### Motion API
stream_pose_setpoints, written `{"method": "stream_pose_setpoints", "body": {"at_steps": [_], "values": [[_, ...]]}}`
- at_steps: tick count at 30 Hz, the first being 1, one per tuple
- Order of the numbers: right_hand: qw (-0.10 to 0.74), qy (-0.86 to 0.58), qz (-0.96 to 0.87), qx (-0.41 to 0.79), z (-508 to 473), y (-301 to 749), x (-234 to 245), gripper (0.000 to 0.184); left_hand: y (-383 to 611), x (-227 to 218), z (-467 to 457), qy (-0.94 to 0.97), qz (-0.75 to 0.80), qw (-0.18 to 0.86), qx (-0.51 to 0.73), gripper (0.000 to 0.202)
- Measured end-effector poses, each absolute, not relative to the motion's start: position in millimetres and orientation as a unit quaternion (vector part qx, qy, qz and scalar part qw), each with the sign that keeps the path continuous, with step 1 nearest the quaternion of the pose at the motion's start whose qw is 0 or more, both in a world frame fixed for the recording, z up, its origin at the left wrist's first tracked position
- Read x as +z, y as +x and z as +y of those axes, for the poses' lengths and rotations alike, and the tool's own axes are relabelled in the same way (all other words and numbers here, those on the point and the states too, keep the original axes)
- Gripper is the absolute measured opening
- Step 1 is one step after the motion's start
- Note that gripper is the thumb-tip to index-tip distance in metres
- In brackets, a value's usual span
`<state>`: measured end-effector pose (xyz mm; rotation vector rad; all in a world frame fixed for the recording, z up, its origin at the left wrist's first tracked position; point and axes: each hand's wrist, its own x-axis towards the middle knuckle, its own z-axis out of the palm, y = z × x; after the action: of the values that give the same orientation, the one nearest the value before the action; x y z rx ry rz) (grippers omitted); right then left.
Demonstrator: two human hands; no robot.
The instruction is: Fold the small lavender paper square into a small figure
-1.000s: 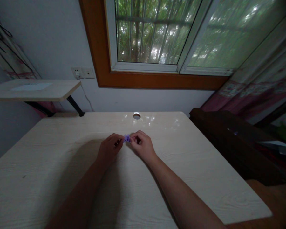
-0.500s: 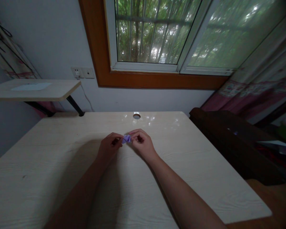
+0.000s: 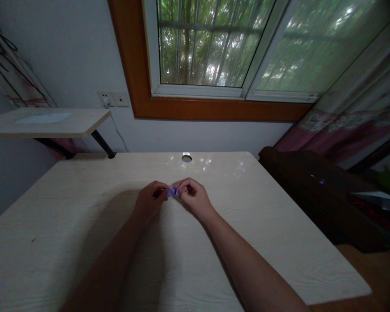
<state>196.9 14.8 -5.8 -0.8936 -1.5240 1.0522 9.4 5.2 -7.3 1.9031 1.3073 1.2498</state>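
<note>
Between my two hands, over the middle of the pale wooden desk, is a small piece of folded purple paper. My left hand pinches its left end between thumb and fingers. On the other side, my right hand grips the right end, thumb against fingertips. The fingers cover both ends of the paper, so its full shape is hidden.
A raised shelf on black legs stands at the back left, with a white sheet on it. Near the desk's back edge is a round cable hole. Dark wooden furniture borders the right side.
My right fingers have curled in slightly, and the purple paper between my hands looks a little smaller. My left hand has barely moved.
</note>
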Motion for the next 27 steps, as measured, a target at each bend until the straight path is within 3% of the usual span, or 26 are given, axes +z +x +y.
{"method": "stream_pose_setpoints", "body": {"at_steps": [7,17,27], "values": [[0.511,-0.381,-0.630,0.443,17,197,-9,0.022,10,-4,4,0.713,0.477,0.244,0.452,0.008],[0.503,-0.402,-0.671,0.368,22,196,-17,0.024,10,-9,4,0.773,0.456,0.127,0.421,0.009],[0.495,-0.361,-0.581,0.536,24,197,-17,0.030,9,-6,0,0.774,0.441,0.097,0.444,0.010]]}}
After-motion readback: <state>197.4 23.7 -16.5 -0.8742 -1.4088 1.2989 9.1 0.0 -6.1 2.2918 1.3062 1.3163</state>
